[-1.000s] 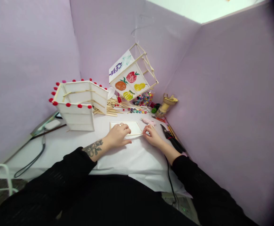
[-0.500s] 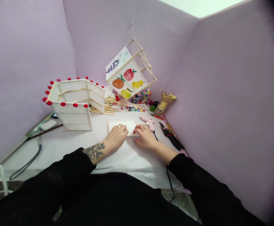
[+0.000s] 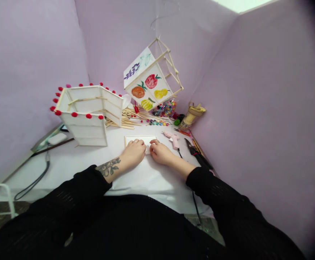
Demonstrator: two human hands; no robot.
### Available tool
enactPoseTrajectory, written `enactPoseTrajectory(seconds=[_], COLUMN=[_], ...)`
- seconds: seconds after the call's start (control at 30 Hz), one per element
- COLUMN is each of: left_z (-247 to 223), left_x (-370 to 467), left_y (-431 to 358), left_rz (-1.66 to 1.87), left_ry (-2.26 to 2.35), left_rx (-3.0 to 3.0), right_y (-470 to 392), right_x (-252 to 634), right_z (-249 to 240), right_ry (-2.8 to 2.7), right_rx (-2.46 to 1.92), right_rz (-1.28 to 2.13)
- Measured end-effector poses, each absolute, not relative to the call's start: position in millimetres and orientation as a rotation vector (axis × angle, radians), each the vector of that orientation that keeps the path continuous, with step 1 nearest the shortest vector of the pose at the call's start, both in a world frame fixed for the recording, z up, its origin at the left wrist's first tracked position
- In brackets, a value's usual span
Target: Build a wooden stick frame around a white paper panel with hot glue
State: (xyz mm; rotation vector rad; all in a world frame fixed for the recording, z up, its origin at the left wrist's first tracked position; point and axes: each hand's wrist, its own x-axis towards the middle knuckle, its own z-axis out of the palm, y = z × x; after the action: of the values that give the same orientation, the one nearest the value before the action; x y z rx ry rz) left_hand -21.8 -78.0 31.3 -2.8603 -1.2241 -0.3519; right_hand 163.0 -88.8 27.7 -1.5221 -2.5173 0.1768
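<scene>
A small white panel (image 3: 142, 138) edged with thin wooden sticks lies flat on the white-covered table. My left hand (image 3: 134, 153) rests over its near left part, fingers curled down onto the near edge. Close beside it, my right hand (image 3: 160, 152) has its fingers bent and pinched at the near edge, right of the middle. Both hands hide much of the panel's front edge. A pink glue gun (image 3: 173, 140) lies just right of the panel.
Left stands a white stick-and-paper structure (image 3: 89, 130) with red pom-poms. A fruit-painted lantern (image 3: 152, 85) hangs behind, above wooden sticks (image 3: 127, 121) and beads (image 3: 157, 122). Black-handled cutters (image 3: 198, 153) and a bamboo holder (image 3: 191, 117) are right. Lilac walls surround the table.
My right hand has shifted left along the panel's near edge, closer to my left hand, and its fingers have drawn in. The camera view has moved slightly.
</scene>
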Motion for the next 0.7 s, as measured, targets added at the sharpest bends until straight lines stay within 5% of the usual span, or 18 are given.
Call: enactPoseTrajectory(seconds=[0.7], left_z=[35], left_x=[-11], left_y=[-96], left_rz=[-0.018], left_ry=[-1.094], left_rx=[-2.975], right_y=[-70], right_x=[139], right_z=[47], right_ry=[-2.685], right_rx=[-1.796], right_rz=[0.049])
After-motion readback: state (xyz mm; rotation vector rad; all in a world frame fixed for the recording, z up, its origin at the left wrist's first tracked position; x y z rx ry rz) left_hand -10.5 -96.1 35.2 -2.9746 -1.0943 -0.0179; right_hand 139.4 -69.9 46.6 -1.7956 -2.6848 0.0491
